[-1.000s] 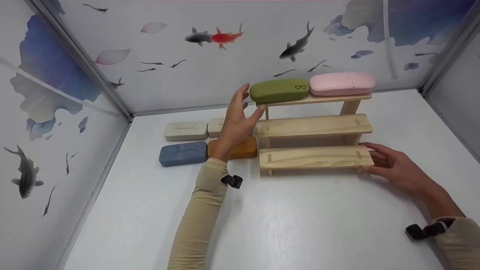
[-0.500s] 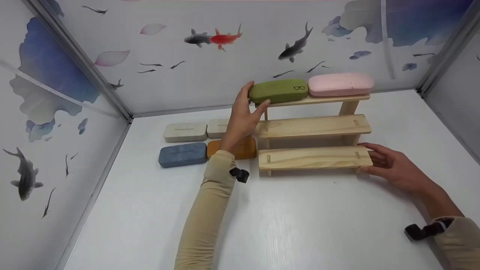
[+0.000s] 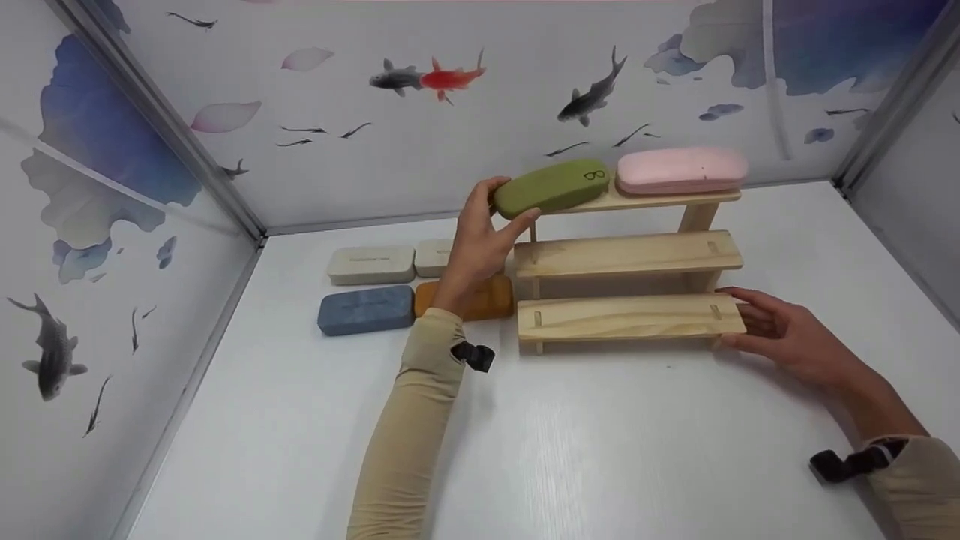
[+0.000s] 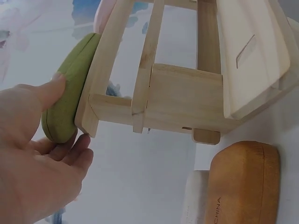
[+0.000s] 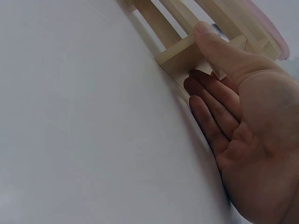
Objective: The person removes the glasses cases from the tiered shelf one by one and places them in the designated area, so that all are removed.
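Note:
My left hand [image 3: 480,244] grips the near left end of a green glasses case [image 3: 555,187], thumb in front and fingers behind. The case is tilted, its left end lower, at the left of the top tier of a wooden three-step rack [image 3: 630,253]. In the left wrist view the thumb presses the case's side while the fingers curl under its end. At the right end of the lowest step, my right hand [image 3: 799,341] holds the rack between thumb and fingers. A pink glasses case [image 3: 682,171] lies on the top tier's right half.
Left of the rack, a blue case [image 3: 366,310], an orange case [image 3: 491,298] and a cream case [image 3: 371,265] lie on the white table [image 3: 585,450]. Another pale case [image 3: 435,256] is partly behind my left hand. Printed walls enclose the table.
My left hand has closed around the green case and pulled it slightly left. The case's left end has dipped and a gap has opened beside the pink case. My right hand stays put.

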`<state>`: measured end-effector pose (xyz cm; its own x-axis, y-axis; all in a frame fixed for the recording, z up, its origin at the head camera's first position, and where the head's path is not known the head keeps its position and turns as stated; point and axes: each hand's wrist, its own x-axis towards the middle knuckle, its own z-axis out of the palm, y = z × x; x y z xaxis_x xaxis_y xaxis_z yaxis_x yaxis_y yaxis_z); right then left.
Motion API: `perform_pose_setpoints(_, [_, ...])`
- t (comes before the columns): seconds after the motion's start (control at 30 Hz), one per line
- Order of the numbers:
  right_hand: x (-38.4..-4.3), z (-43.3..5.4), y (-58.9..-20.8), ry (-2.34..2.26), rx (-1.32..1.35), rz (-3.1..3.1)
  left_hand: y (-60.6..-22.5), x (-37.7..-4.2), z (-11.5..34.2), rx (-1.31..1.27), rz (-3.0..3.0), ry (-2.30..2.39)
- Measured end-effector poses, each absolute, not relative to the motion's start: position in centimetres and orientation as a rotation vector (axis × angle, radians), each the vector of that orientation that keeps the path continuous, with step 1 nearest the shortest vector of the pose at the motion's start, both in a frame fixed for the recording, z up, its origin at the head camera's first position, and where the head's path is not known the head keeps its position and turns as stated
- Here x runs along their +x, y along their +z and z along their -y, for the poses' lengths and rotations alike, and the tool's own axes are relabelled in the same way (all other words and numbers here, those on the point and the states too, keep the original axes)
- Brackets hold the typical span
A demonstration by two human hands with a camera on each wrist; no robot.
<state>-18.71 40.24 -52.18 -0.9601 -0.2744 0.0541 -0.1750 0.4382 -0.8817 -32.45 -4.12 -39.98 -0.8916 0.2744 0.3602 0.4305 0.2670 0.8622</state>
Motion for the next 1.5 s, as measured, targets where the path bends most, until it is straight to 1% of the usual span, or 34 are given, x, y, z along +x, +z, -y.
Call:
perform_pose_setpoints(0.63, [-18.8,-40.4,-52.3,-1.571,-0.426,-2.598,-41.8,-29.9,6.7,-0.626,2.281,-1.728])
perform_pose_setpoints(1.07, [-18.7,-40.2,-52.2,-1.579,-0.411,-2.58,-42.4,-28.2,8.3,-0.726,2.223,-1.732])
perform_pose_setpoints(1.5, [-18.8,-40.1,-52.3,-1.592,-0.409,-2.568,-42.6,-27.4,9.3,-0.74,2.223,-1.683])
